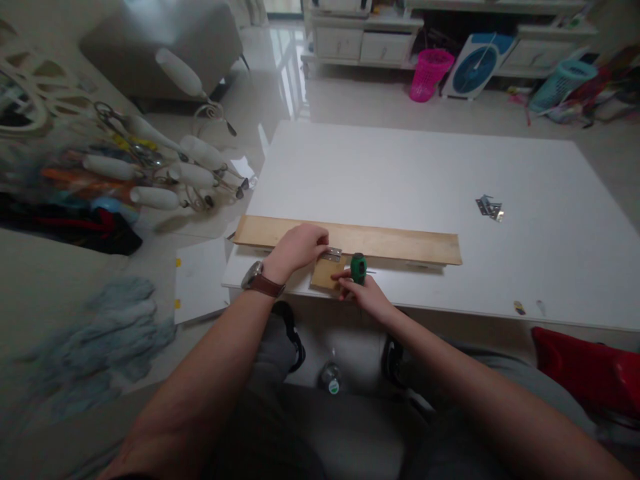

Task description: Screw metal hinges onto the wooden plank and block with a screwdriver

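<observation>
My left hand, with a watch at the wrist, pinches a small metal hinge. The hinge lies where a long wooden board meets a small wooden piece. My right hand is closed around a screwdriver with a green and black handle, and its fingertips are by the right edge of the small piece. The board lies raised a little above the white table, and its underside is mostly hidden.
The white table bears a pile of metal hinges at right and a small yellowish item near its front edge. A clear bottle stands on the floor between my feet. A red stool is at lower right, a fallen lamp at left.
</observation>
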Demonstrator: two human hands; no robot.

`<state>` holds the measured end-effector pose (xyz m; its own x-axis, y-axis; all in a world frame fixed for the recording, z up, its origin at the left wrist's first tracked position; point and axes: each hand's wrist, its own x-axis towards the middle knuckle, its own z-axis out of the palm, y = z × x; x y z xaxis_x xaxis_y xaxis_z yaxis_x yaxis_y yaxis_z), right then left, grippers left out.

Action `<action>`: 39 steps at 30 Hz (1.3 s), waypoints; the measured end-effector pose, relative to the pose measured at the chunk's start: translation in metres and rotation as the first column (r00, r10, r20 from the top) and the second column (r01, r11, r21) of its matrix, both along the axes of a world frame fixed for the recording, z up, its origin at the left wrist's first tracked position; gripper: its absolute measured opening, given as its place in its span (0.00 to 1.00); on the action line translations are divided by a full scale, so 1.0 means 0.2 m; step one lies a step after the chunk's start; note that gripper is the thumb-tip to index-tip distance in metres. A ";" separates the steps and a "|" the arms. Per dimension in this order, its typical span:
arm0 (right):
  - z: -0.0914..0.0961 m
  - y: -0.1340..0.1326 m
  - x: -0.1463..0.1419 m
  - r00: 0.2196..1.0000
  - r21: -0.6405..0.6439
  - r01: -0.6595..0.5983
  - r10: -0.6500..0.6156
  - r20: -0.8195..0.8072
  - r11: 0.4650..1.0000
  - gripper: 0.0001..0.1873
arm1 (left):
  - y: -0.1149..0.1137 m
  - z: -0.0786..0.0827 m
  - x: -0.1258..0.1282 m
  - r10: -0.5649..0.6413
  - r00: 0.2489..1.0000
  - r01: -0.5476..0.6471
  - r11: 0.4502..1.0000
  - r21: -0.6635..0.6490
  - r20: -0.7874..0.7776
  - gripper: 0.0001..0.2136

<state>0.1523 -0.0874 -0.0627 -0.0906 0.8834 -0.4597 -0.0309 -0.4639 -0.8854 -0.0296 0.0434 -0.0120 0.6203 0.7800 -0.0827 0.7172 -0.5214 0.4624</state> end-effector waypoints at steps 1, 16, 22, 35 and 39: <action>0.00 0.00 0.00 1.000 -0.010 0.014 -0.014 -0.012 1.000 0.15 | -0.01 0.00 0.01 0.007 1.000 -0.007 1.000 0.022 -0.018 0.06; 0.01 0.00 -0.01 0.994 -0.032 0.099 -0.100 -0.046 0.995 0.16 | 0.03 0.00 -0.02 -0.052 0.996 0.057 0.996 -0.064 0.076 0.04; 0.01 -0.01 -0.02 0.989 -0.070 0.128 -0.132 -0.063 0.989 0.17 | -0.01 0.02 0.00 0.013 1.000 -0.012 1.000 -0.018 0.022 0.07; 0.02 -0.01 -0.02 0.987 -0.060 0.134 -0.138 -0.077 0.989 0.18 | 0.02 0.00 -0.02 -0.068 0.993 0.074 0.996 -0.057 0.098 0.04; 0.03 -0.01 -0.01 0.986 -0.054 0.143 -0.147 -0.084 0.988 0.18 | 0.01 0.02 -0.01 -0.035 0.991 0.042 0.997 -0.060 0.126 0.04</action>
